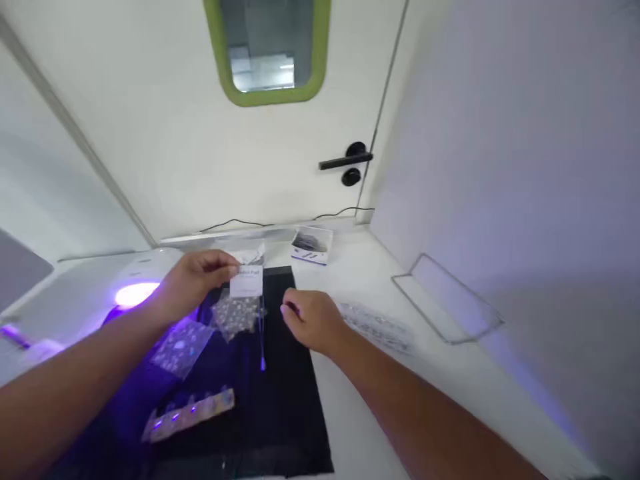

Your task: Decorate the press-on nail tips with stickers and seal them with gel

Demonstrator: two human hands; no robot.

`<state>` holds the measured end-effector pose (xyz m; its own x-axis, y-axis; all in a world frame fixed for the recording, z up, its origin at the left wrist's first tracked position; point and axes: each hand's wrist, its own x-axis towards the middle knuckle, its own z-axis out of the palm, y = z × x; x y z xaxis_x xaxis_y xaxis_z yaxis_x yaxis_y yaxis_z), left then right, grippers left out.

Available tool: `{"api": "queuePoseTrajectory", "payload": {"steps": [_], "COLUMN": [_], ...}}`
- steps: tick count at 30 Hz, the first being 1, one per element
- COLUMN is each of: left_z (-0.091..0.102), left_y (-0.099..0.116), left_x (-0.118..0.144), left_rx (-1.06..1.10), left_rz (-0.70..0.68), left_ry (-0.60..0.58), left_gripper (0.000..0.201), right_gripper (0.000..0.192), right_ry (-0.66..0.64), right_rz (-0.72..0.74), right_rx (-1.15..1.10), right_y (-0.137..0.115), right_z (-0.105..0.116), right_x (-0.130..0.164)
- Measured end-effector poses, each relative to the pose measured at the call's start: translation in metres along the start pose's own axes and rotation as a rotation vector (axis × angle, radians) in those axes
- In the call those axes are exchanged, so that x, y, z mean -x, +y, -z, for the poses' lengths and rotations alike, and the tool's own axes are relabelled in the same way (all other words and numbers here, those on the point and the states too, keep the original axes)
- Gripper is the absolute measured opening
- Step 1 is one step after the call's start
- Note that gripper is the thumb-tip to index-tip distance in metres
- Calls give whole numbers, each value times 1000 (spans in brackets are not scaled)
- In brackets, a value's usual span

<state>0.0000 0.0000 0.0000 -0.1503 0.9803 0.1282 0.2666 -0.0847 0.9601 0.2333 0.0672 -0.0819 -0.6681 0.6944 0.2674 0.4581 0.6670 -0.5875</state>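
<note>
My left hand [203, 273] pinches the left edge of a small white alcohol pad packet [247, 283], its print partly blurred. To the right, my right hand [313, 319] hovers over the edge of the black mat [285, 407], fingers curled together; whatever they hold, if anything, is hidden. Below the packet lies a clear bag of pale small pieces [236, 316], and a thin stick [261, 337] with a bluish tip runs beside it. Another clear bag [183, 348] sits under my left forearm. A light strip with shiny bumps [193, 416] rests nearer to me on the mat.
A white lamp [155, 261] glows violet at the left. An open white box [313, 245] stands at the back. On the right are crumpled clear plastic [377, 327] and a metal wire frame [450, 341]. A white door with a black handle [347, 160] rises behind.
</note>
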Motion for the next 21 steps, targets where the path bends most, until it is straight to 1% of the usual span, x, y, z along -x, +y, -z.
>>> {"api": "queuePoseTrajectory", "payload": {"steps": [3, 5, 7, 9, 11, 12, 14, 15, 18, 21], "left_z": [19, 29, 37, 41, 42, 42, 40, 38, 36, 37], "left_y": [-15, -21, -24, -25, -25, -25, -26, -27, -32, -37], "left_x": [35, 55, 70, 80, 86, 88, 90, 91, 92, 92], "left_rx": [15, 26, 36, 39, 33, 27, 13, 6, -18, -60], "left_rz": [16, 17, 12, 1, -11, -17, -32, -41, -66, -100], "left_ry": [40, 46, 28, -11, -62, -85, -121, -134, -156, -161], "left_gripper": [21, 21, 22, 21, 20, 19, 18, 17, 17, 19], "right_gripper": [26, 19, 14, 10, 13, 11, 4, 9, 26, 31], "right_ry": [0, 13, 33, 35, -11, -43, -102, -120, -135, -107], "right_rz": [57, 102, 146, 191, 243, 268, 306, 322, 355, 355], "right_rx": [-50, -101, -157, -206, -236, -240, -238, -237, -251, -280], "right_y": [-9, -20, -38, -61, -85, -95, -111, -115, -117, -111], "right_z": [-2, -3, -4, -5, -8, -10, -17, -22, -35, -44], "right_x": [-1, -3, -4, -5, -8, -9, -13, -15, -20, -23]}}
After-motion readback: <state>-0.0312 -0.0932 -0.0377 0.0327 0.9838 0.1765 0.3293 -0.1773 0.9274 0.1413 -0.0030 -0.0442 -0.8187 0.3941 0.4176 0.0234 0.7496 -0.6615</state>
